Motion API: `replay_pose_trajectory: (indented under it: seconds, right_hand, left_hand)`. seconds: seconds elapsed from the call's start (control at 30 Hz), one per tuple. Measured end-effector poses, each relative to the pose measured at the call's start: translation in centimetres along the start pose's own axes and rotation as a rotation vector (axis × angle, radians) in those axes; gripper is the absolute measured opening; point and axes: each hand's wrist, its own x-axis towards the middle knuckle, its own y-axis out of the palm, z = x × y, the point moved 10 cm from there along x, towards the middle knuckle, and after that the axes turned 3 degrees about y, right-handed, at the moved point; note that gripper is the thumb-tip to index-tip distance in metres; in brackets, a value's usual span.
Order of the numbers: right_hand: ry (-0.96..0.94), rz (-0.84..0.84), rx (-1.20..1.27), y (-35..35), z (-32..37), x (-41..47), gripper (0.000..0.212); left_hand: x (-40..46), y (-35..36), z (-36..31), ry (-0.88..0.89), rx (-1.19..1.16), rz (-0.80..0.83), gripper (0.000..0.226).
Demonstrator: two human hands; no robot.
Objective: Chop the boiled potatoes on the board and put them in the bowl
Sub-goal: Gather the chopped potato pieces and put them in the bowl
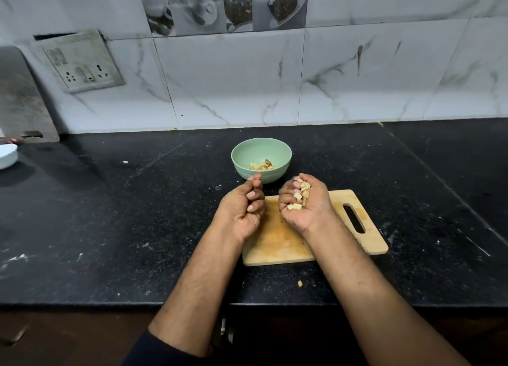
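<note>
Stray potato bit (300, 283) on worktop (137, 228). Right hand (303, 203) cups potato pieces (298, 196) over bare board (275, 244); left hand (244, 207) curled, empty. Bowl (261, 159) partly filled; transfer nearly done.

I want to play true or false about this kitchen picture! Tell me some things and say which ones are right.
1. The right hand holds chopped potato pieces. True.
2. The green bowl has nothing in it. False: a few potato pieces lie at its bottom.
3. The cutting board is wooden and has a handle slot. True.
4. A knife lies on the board. False: no knife shows anywhere.
5. One potato bit lies on the black counter in front of the board. True.
6. The left hand holds a spoon. False: its fingers are curled and hold nothing.
</note>
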Motion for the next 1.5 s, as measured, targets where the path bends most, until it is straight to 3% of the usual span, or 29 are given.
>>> replay_pose_trajectory:
  seconds: [0.3, 0.43, 0.53, 0.63, 0.83, 0.97, 1.03, 1.13, 1.27, 1.5]
  right_hand:
    - [-0.17, -0.036, -0.265, 8.4, 2.7, 5.6, 0.038]
    - [-0.336, -0.159, -0.449, 10.1, 5.1, 9.0, 0.036]
    - [-0.414, -0.241, -0.678, 10.4, 6.6, 11.0, 0.026]
    - [-0.4, -0.192, -0.887, 10.5, 6.9, 12.3, 0.01]
    - [-0.509, -0.107, -1.086, 11.6, 8.8, 11.2, 0.013]
    - [-0.6, -0.084, -1.181, 12.2, 9.3, 10.2, 0.013]
    - [-0.628, -0.081, -1.247, 12.1, 9.1, 9.8, 0.021]
    - [-0.6, -0.086, -1.238, 11.6, 8.5, 9.7, 0.021]
    - [-0.555, -0.114, -1.138, 11.3, 8.2, 9.5, 0.008]
    - [-0.547, -0.133, -1.06, 10.7, 8.2, 6.3, 0.013]
  left_hand:
    - [4.7, 6.1, -9.1, 0.365, 0.423, -0.118, 0.043]
    - [8.2, 6.3, -10.8, 0.369, 0.405, -0.098, 0.018]
    - [9.2, 6.4, -11.2, 0.362, 0.388, -0.046, 0.023]
    - [9.6, 6.5, -11.0, 0.359, 0.37, 0.052, 0.011]
    - [10.2, 5.8, -11.8, 0.446, 0.478, 0.061, 0.052]
    - [10.2, 5.2, -11.6, 0.485, 0.503, 0.059, 0.028]
    - [9.8, 5.0, -11.3, 0.496, 0.514, 0.051, 0.028]
    - [9.1, 4.7, -11.4, 0.497, 0.505, 0.03, 0.038]
    - [8.0, 4.9, -11.7, 0.513, 0.551, 0.015, 0.027]
    - [5.3, 5.6, -10.3, 0.527, 0.598, -0.002, 0.021]
